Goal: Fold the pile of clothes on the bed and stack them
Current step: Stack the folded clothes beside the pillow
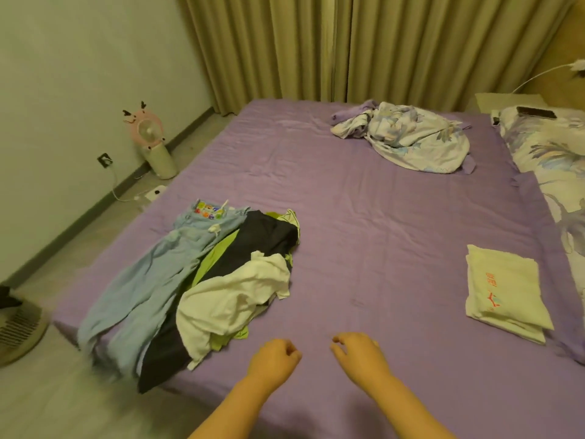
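Note:
A loose pile of clothes lies at the left of the purple bed (364, 223): light blue trousers (152, 280), a dark navy garment (266, 239) with lime green fabric (215, 258) showing beside it, and a crumpled white shirt (234, 296) on top. A folded cream garment (503, 289) with red print lies alone at the right. My left hand (275, 359) hovers over the sheet just right of the pile, fingers curled, holding nothing. My right hand (357, 350) hangs beside it with loosely curled fingers, also empty.
A crumpled floral blanket (411, 134) sits at the far end of the bed, and floral pillows (550, 153) line the right edge. A pink fan (148, 134) stands on the floor at the left by the wall. Curtains (348, 45) hang behind the bed.

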Motion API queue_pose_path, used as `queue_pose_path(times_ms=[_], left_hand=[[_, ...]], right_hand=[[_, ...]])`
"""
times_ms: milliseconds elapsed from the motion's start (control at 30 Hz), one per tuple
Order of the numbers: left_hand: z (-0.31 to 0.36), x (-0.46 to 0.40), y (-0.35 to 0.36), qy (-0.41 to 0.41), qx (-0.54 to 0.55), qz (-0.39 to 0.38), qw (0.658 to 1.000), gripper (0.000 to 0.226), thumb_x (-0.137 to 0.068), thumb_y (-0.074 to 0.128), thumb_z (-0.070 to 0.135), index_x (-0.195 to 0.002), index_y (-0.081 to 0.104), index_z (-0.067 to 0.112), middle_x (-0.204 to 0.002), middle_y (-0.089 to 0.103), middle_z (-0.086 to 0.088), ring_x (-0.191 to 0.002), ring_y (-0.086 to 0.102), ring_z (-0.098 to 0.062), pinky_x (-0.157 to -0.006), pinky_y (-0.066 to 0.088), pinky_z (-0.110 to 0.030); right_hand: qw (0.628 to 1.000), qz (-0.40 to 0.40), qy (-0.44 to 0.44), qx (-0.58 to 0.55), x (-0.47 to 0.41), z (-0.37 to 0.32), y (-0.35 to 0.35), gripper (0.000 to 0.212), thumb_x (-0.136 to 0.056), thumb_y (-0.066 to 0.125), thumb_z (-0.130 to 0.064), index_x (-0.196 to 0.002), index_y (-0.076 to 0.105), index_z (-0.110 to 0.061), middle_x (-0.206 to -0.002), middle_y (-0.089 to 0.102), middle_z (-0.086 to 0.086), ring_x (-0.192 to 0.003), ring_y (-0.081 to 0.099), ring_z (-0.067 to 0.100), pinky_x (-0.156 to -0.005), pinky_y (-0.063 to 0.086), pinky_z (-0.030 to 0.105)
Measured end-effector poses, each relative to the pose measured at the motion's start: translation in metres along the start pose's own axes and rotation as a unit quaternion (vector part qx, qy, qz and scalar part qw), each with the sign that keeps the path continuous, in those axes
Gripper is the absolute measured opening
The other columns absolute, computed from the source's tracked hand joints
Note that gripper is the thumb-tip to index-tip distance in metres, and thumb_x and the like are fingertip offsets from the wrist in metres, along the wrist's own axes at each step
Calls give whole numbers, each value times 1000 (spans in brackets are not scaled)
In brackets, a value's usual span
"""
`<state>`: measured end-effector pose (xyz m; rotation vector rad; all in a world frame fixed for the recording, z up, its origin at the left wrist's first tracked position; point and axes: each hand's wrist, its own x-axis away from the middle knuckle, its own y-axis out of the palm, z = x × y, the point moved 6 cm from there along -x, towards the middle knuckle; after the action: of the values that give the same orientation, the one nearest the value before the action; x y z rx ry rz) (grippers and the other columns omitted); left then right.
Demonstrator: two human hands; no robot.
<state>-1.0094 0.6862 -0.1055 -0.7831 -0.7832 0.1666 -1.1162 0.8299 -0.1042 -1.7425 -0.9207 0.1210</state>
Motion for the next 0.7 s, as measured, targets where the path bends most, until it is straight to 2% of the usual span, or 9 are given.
queue_pose_path(times_ms=[167,300,367,433,500,633,700], left_hand=[[-96,43,-41,-48,28,30,998,19,-93,51,33,-81,49,18,-85,53,-1,-77,47,-18,-68,36,-28],[-141,66,-72,-65,75,79,992,16,-88,51,27,-76,47,18,-77,48,-5,-71,40,-18,-65,33,-29],[-152,69,-83,-68,98,88,989,12,-89,51,29,-82,55,19,-83,58,-4,-77,51,-22,-69,41,-30],[-157,66,-92,-63,104,95,988,15,-90,51,32,-87,59,20,-92,64,-4,-83,56,-23,-75,45,-30],[-157,59,-99,-55,105,100,988,18,-90,50,33,-88,60,18,-90,63,-3,-79,53,-21,-71,43,-30],[-148,36,-105,-34,105,95,989,23,-91,51,32,-70,49,21,-78,58,-10,-68,43,-18,-64,36,-29],[-142,21,-110,-28,96,92,991,29,-91,50,33,-65,43,21,-66,49,-2,-64,39,-17,-61,33,-30]], right_hand=[[999,-5,-36,4,4,-93,24,33,-99,39,-33,-120,62,-21,-122,64,-1,-113,56,20,-94,43,30],[998,3,-59,14,2,-150,30,31,-98,41,-33,-116,63,-21,-118,65,-2,-110,58,19,-89,43,28],[998,6,-66,12,-1,-169,30,31,-98,41,-32,-115,64,-20,-118,65,-3,-109,58,19,-88,43,28],[998,7,-68,14,-5,-181,27,31,-98,41,-32,-113,65,-18,-116,66,0,-107,59,21,-88,45,30],[998,6,-66,20,-11,-185,23,32,-98,41,-32,-111,65,-17,-113,67,2,-105,59,23,-87,46,31],[998,-2,-51,23,-31,-175,16,32,-98,40,-32,-107,65,-15,-108,68,3,-100,60,23,-85,46,30],[999,-6,-36,23,-46,-165,14,31,-98,40,-30,-106,65,-13,-107,68,4,-99,60,24,-83,46,30]])
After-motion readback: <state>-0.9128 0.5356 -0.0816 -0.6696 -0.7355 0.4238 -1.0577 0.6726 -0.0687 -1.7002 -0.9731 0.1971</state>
